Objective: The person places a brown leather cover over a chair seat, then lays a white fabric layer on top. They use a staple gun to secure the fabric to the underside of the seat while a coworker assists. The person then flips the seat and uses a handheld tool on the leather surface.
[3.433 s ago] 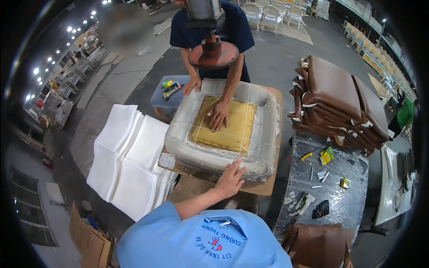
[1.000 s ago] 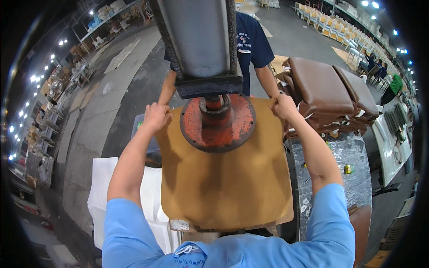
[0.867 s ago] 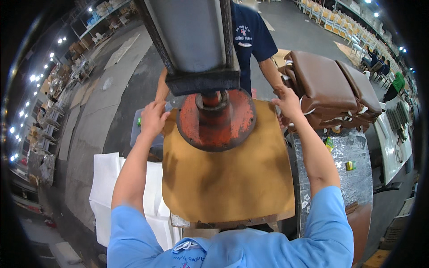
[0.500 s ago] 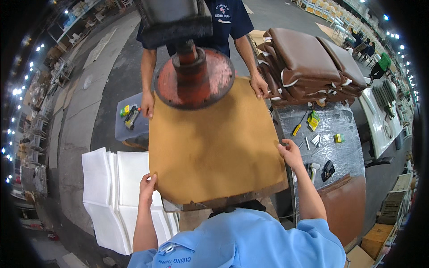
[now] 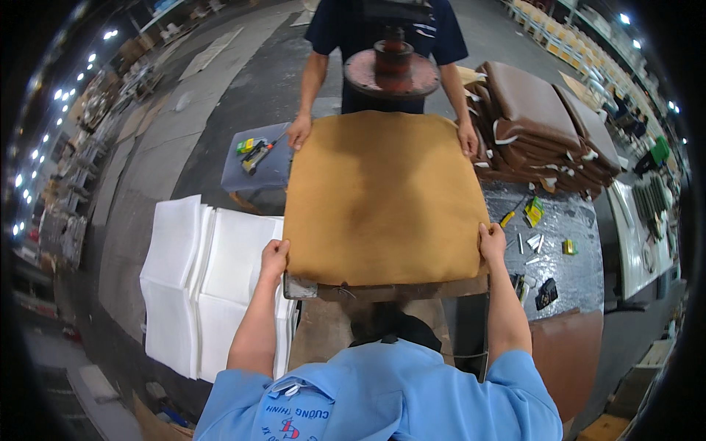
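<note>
At centre, a tan sheet (image 5: 382, 206) lies spread over a board (image 5: 426, 289); the left hand (image 5: 274, 259) pinches its left edge near the front corner; the right hand (image 5: 493, 242) is clamped on its right edge; a co-worker's hands (image 5: 299, 132) are at its far corners; white sheets (image 5: 235, 253) lie stacked at left.

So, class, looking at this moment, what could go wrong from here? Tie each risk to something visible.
Pinching: the round red plate appears near the far edge of the tan sheet; if it moved down, it might catch fingers straying beneath.

Uneven pull: the left hand and right hand grip the near sides, the co-worker's hands the far ones; mismatched tension could wrinkle or shift the sheet.
</note>
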Available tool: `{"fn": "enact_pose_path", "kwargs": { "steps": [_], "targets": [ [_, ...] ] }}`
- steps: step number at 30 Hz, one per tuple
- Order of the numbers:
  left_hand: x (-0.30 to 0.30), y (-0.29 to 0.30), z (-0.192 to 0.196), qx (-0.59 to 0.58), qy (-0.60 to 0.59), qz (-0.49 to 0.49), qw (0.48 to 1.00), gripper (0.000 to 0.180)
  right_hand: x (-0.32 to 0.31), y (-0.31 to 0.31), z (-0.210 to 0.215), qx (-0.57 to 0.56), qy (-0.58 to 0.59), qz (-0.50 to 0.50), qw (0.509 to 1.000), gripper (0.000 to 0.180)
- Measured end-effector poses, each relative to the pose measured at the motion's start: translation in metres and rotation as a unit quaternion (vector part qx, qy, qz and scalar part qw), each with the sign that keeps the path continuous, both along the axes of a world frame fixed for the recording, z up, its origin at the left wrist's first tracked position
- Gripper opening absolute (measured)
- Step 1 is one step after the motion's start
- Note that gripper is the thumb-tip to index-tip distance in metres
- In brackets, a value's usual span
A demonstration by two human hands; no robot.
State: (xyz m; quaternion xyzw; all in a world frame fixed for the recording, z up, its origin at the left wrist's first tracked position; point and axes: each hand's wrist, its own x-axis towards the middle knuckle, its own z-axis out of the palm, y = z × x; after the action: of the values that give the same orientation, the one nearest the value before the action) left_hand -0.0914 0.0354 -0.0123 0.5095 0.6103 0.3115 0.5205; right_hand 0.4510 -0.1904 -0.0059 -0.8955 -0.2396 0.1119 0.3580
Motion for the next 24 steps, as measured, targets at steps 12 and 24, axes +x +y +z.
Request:
{"fn": "enact_pose_path", "kwargs": {
  "steps": [12, 24],
  "targets": [
    [0.043, -0.032, -0.010, 0.229, 0.315, 0.172, 0.905, 0.032, -0.004, -0.013, -0.034, 0.096, -0.038, 0.046, 0.994, 0.043],
    [0.086, -0.073, -0.029, 0.271, 0.301, 0.127, 0.905, 0.065, -0.188, 0.040, 0.032, 0.142, -0.171, 0.497, 0.839, 0.049]
  ]
}}
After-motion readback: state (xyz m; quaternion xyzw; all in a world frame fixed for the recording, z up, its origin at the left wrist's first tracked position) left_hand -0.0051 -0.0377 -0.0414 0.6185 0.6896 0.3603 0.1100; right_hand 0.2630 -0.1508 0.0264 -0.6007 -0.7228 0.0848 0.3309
